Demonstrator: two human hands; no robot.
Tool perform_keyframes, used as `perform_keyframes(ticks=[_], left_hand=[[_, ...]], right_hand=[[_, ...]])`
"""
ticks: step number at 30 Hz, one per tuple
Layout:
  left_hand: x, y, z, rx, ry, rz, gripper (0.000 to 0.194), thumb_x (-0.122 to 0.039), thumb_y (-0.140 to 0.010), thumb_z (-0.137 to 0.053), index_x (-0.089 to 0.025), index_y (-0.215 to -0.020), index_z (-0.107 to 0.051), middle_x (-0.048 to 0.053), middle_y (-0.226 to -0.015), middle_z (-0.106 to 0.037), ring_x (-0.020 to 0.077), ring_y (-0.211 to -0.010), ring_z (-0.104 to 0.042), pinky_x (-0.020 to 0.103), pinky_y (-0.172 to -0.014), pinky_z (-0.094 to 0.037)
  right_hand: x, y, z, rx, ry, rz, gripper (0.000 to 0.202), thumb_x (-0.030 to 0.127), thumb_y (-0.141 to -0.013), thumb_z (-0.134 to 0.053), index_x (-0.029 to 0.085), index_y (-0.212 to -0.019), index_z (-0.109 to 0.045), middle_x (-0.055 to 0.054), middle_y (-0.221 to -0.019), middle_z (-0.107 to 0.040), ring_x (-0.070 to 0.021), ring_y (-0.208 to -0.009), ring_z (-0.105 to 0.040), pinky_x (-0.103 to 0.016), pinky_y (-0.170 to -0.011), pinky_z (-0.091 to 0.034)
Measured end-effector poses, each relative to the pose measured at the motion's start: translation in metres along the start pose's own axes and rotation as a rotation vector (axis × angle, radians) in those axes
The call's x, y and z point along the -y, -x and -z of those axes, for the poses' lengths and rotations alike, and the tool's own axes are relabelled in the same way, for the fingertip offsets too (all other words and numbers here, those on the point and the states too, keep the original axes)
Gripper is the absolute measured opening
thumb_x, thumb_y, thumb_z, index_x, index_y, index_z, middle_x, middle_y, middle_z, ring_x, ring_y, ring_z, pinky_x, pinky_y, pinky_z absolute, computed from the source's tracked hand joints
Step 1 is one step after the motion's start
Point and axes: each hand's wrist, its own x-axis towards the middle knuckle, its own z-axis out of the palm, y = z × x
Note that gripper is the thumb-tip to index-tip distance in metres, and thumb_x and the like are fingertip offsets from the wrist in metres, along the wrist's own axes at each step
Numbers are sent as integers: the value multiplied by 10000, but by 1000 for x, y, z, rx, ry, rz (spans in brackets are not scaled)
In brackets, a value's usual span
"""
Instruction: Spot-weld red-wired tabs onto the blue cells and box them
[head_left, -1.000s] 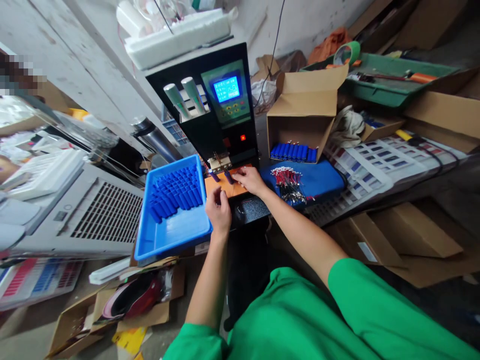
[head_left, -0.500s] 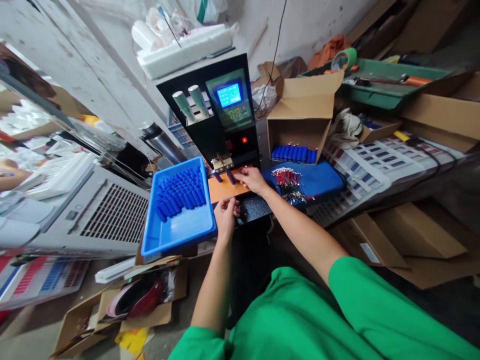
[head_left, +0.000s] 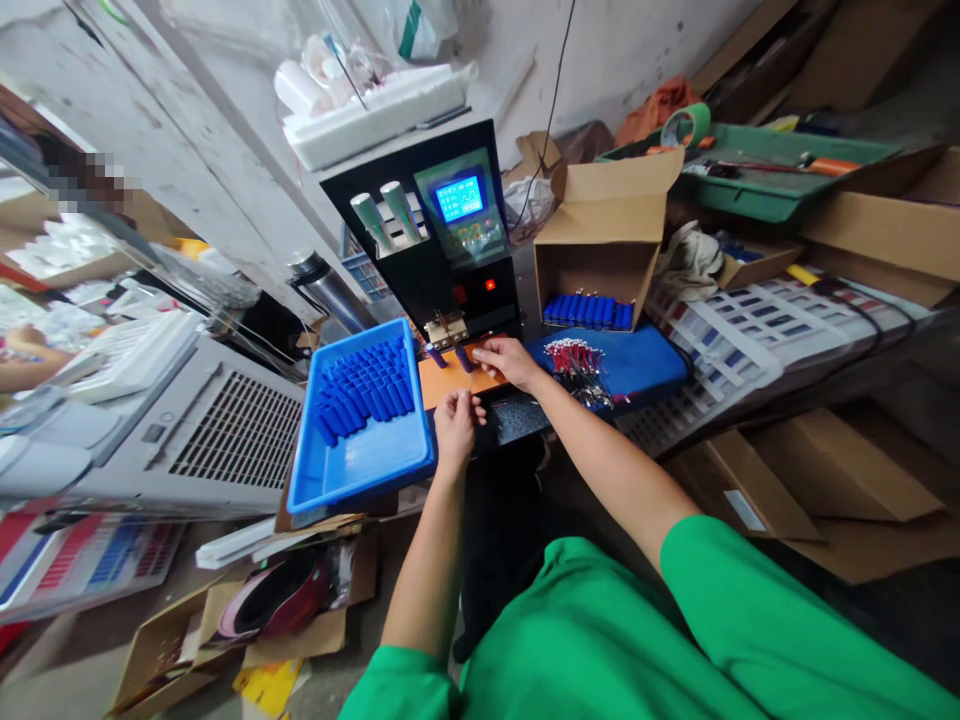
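Observation:
Two blue cylindrical battery cells stand under the electrodes of a black spot welder (head_left: 480, 270); the right-hand cell (head_left: 463, 358) is beneath the tips, and the left-hand cell (head_left: 435, 355) is beside it. My left hand (head_left: 457, 425) is closed in a pinch just in front of the orange mat (head_left: 442, 388), on what looks like a thin wire leading up toward the right-hand cell. Close by that cell's right side, my right hand (head_left: 508, 362) has thumb and forefinger pressed together; whatever is between them is too small to make out.
A blue tray (head_left: 360, 468) of battery cells stands left of the mat. To the right, red and black wires (head_left: 574, 365) lie bunched on a blue surface (head_left: 637, 370), before an open cardboard box (head_left: 600, 200) holding more cells. Another person's arm (head_left: 30, 365) shows at far left.
The view has shifted slightly. Both hands keep nearly the same place and grip beside the cells, and the cells remain under the welder.

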Motion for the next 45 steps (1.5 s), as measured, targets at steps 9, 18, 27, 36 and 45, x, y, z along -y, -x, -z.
perform_keyframes(ticks=[9,18,27,36,45], left_hand=[[-12,-18,-10,26,-61,-47,456,-591,-770,-720,-174,-773,-536,-28,-584,-594,68,-393,-499,201,-402,-437],[-13,-20,-9,30,-224,-159,335,-507,-861,-641,-192,-820,-533,-11,-660,-597,92,-473,-517,208,-450,-424],[-12,-35,7,112,-675,-658,332,-130,-797,-598,-214,-1096,-716,124,-1278,-590,275,-1245,-564,445,-1096,-463],[-4,-48,9,186,-589,-584,419,-178,-806,-617,-216,-1221,-659,102,-1092,-675,222,-1002,-651,392,-941,-545],[-15,-32,-2,82,-258,-327,373,-396,-843,-691,-227,-1168,-617,23,-825,-670,145,-681,-643,270,-672,-547]], right_hand=[[0,-3,2,164,167,-29,305,407,-689,-765,134,-766,-655,23,-606,-596,-79,-506,-474,-210,-488,-354],[0,-4,0,148,152,-28,338,437,-663,-788,134,-680,-641,45,-508,-542,-69,-462,-445,-197,-454,-310],[8,2,2,39,-55,-82,241,357,-669,-757,149,-649,-636,58,-456,-508,-55,-390,-382,-193,-387,-253],[7,-1,-3,22,-8,-93,278,319,-702,-756,168,-572,-563,53,-435,-493,-53,-378,-365,-194,-386,-238],[9,1,1,3,-137,-117,351,421,-669,-816,164,-617,-584,62,-457,-490,-45,-378,-375,-183,-364,-245]])
